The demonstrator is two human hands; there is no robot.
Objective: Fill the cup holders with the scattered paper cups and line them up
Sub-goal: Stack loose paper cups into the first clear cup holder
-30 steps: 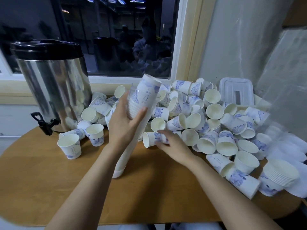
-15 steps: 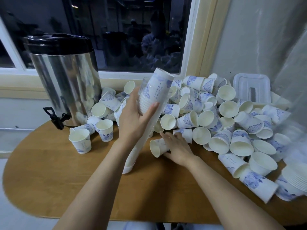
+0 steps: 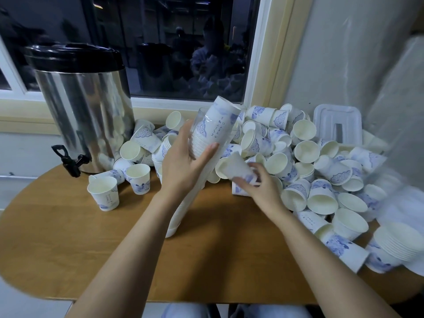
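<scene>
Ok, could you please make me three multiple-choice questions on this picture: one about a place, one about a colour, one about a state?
1. Where on the brown wooden table does the shiny steel urn with the black lid stand?
A. back left, by the window
B. front right
C. front middle

2. What colour is the print on the white paper cups?
A. red
B. blue
C. green

3. What is the right hand doing?
A. lying flat on the table
B. gripping one paper cup
C. turning the tap

1 A: the urn stands left, below the window.
2 B: blue patterns show on the cup walls.
3 B: its fingers curl round a single cup held on its side.
</scene>
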